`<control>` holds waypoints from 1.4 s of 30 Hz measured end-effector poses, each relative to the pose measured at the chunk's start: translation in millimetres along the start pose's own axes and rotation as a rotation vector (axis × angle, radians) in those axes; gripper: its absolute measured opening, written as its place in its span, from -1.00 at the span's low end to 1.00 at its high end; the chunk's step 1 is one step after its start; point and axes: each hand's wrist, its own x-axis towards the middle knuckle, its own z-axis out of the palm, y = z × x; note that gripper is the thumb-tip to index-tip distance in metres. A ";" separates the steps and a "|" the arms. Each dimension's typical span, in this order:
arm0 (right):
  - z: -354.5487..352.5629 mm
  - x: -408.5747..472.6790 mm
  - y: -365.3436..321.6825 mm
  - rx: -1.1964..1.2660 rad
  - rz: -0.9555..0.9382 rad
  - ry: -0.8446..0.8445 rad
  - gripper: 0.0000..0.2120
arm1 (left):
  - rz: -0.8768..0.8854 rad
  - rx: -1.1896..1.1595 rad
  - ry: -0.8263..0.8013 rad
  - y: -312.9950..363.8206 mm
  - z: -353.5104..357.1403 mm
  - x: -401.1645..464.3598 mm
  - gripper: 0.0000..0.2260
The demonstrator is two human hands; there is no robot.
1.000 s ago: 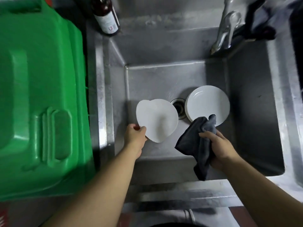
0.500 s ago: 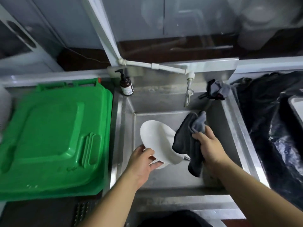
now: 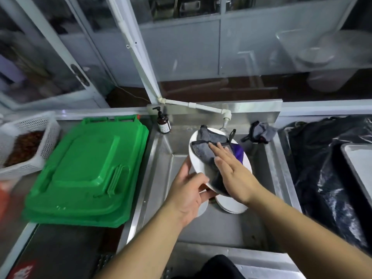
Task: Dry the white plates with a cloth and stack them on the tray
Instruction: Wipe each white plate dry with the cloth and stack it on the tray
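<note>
1. So far the job looks barely begun: one white plate (image 3: 198, 158) is held tilted above the steel sink (image 3: 159, 170), with the grey cloth (image 3: 209, 150) spread on its face
2. Below it, at least one more white plate (image 3: 231, 204) lies in the basin, undried as far as one can judge
3. At the far right edge the corner of a metal tray (image 3: 360, 164) shows bare; nothing is seen stacked on it
4. Left hand (image 3: 187, 196) grips the raised plate's lower rim, thumb on the face and fingers curled beneath
5. Right hand (image 3: 231, 172) lies flat, fingers straight and together, pressing the cloth onto the plate
6. Both forearms reach forward over the sink's near edge
</note>
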 end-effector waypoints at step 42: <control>-21.9 77.7 -83.2 -0.465 -0.179 0.319 -0.41 | 0.039 -0.061 -0.290 78.2 -47.6 -6.8 -0.50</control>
